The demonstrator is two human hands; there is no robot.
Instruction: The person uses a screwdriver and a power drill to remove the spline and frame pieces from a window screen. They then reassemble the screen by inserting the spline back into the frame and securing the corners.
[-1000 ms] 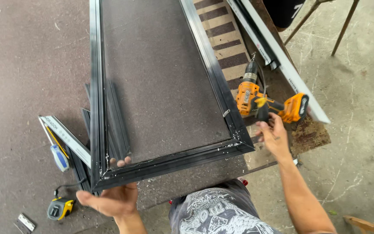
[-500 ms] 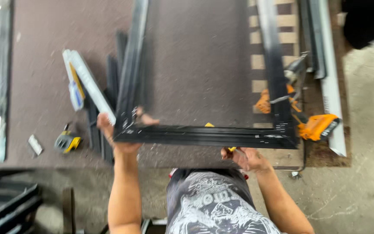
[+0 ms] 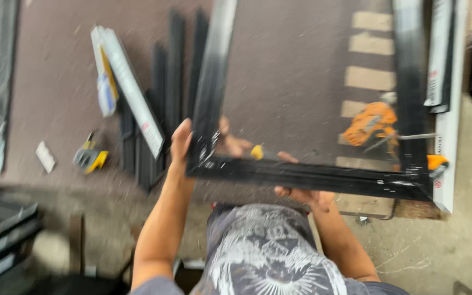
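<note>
A black metal frame [image 3: 323, 177] with dark mesh lies over the brown table, its near rail close to my body. My left hand [image 3: 182, 143] grips the frame's near left corner, thumb on the outside. My right hand [image 3: 303, 194] holds the near rail from below, fingers curled over its top. A small yellow-tipped object [image 3: 256, 152] shows between my hands; the blur hides what it is. An orange drill [image 3: 371, 124] rests on the table under the frame's right side, apart from both hands.
Loose black profiles [image 3: 166, 82] and a white strip [image 3: 129, 90] lie left of the frame. A yellow tape measure [image 3: 89, 158] and a small white piece [image 3: 45, 156] sit further left. A long white profile [image 3: 447, 114] runs along the table's right edge. Black frames [image 3: 1, 235] are stacked at lower left.
My right hand left the orange drill and took the frame's near rail. My left hand shifted onto the corner. The frame's near end has come toward me and looks raised.
</note>
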